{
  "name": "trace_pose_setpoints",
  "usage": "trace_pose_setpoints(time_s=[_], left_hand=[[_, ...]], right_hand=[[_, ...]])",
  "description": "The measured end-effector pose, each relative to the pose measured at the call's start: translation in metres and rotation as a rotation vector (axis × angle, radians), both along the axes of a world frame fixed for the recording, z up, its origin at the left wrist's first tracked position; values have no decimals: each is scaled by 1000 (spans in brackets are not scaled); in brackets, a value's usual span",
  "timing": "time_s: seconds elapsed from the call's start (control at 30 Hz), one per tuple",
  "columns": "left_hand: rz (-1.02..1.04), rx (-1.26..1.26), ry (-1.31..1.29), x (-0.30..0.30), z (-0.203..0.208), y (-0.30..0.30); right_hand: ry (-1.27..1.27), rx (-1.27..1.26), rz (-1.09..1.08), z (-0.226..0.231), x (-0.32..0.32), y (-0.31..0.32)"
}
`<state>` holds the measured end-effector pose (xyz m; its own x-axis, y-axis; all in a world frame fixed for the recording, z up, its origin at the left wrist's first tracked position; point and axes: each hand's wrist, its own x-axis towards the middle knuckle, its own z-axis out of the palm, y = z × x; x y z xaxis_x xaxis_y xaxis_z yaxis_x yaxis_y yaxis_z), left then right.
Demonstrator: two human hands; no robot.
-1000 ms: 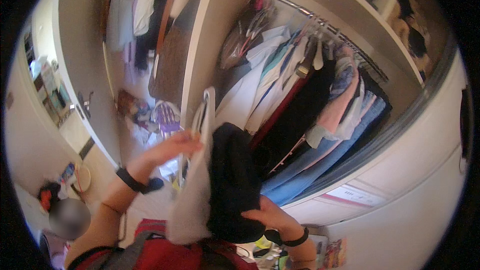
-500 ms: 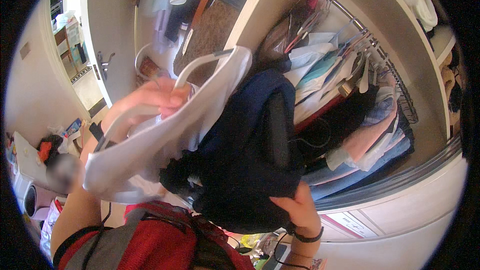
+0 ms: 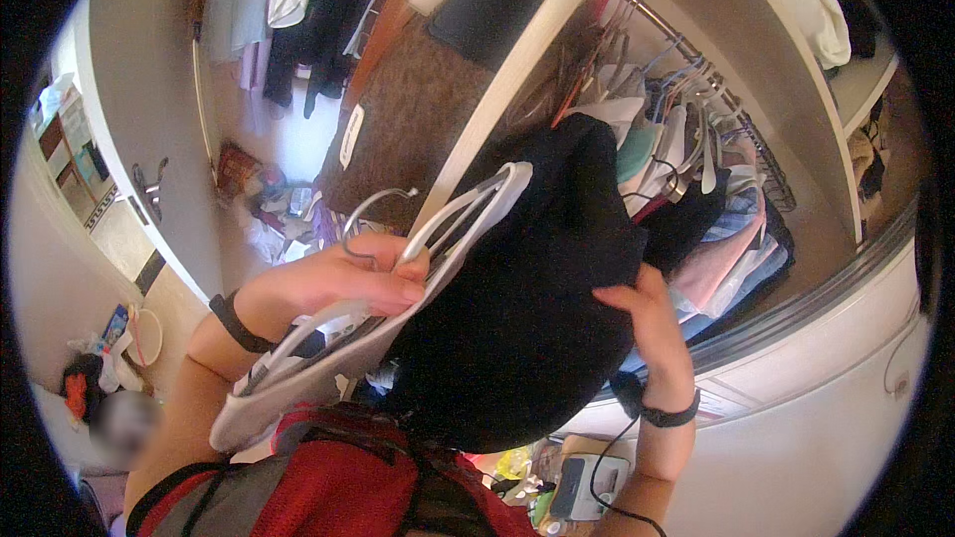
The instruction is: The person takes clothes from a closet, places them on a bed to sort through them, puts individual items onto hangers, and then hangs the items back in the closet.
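My left hand (image 3: 373,276) is closed on a white hanger (image 3: 438,227), gripping it near its middle below the metal hook. A whitish garment (image 3: 323,368) hangs from that hanger, its edge running along both arms. A black garment (image 3: 527,288) spreads out right beside it, in front of my body. My right hand (image 3: 652,323) clasps the black garment's right edge, the thumb on the near face and the other fingers mostly hidden behind it. Whether the black garment is also on the hanger, I cannot tell.
An open wardrobe on the right holds a metal rail (image 3: 662,25) with several hung clothes (image 3: 731,239). A pale upright panel (image 3: 527,70) divides it from a brown furry piece (image 3: 408,109). A door (image 3: 149,89) stands at the left. Assorted items (image 3: 527,482) lie below my right arm.
The hanger with the whitish garment has moved right and down, closer to the black garment. My right hand has risen and shifted right, spreading the black garment. The view has turned rightward.
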<state>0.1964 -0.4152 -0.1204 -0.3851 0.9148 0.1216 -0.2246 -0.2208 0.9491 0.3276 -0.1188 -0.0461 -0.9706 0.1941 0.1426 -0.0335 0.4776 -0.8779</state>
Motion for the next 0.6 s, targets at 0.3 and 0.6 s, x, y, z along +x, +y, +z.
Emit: trace_pose_setpoints(time_s=[0.3,0.6], left_hand=[[-145,-21,97,-45,-14,6],[-346,-50,43,-60,-24,2]], right_hand=[[61,454,-258,10,-78,29],[68,923,-405,54,-139,22]])
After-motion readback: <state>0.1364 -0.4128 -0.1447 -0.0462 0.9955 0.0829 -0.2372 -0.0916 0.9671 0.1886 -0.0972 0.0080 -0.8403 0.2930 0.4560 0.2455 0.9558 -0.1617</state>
